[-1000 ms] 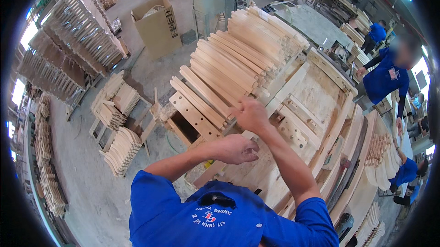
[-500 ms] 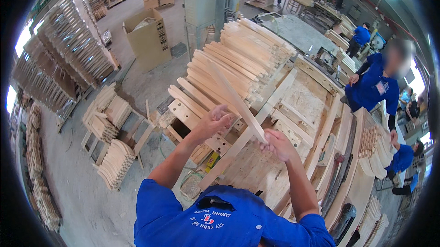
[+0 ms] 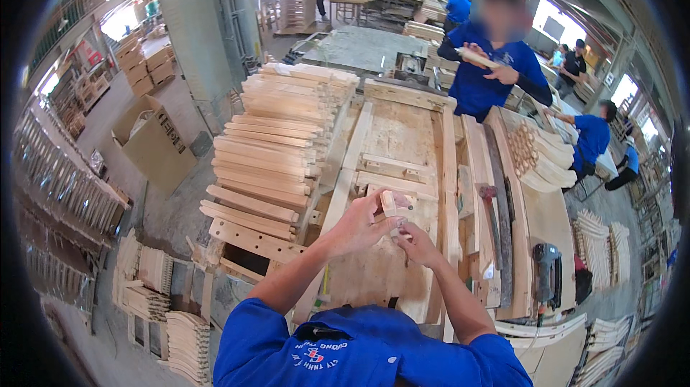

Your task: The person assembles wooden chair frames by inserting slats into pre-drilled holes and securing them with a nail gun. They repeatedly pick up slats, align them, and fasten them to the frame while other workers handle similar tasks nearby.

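Held up over the near part of the bench (image 3: pixel 410 94), between both hands: one pale stick (image 3: pixel 389 204), strongly foreshortened. Gripped near its upper end by the left hand (image 3: pixel 357 227), partly closed, with thumb and fingers around it. Just below, at the right hand (image 3: pixel 419 245), fingers curled in close to the stick; impossible to tell whether pinching or only touching it.

Beneath, within the raised edges of the bench, pale strips (image 3: pixel 388 165) lying crosswise. Along the left side, a long row of sticks (image 3: pixel 269 153), laid side by side and piled higher toward the far end. At the near end of that row, a box (image 3: pixel 248 241) with a drilled top and a dark opening, contents impossible to tell.

Farther left, on the floor, an open carton (image 3: pixel 162 160) with something pale inside, too small to name. Nearer, stacked curved pieces (image 3: pixel 187 347). Across the bench, a co-worker (image 3: pixel 528 71) in blue, holding a pale piece (image 3: pixel 480 56) in both hands.
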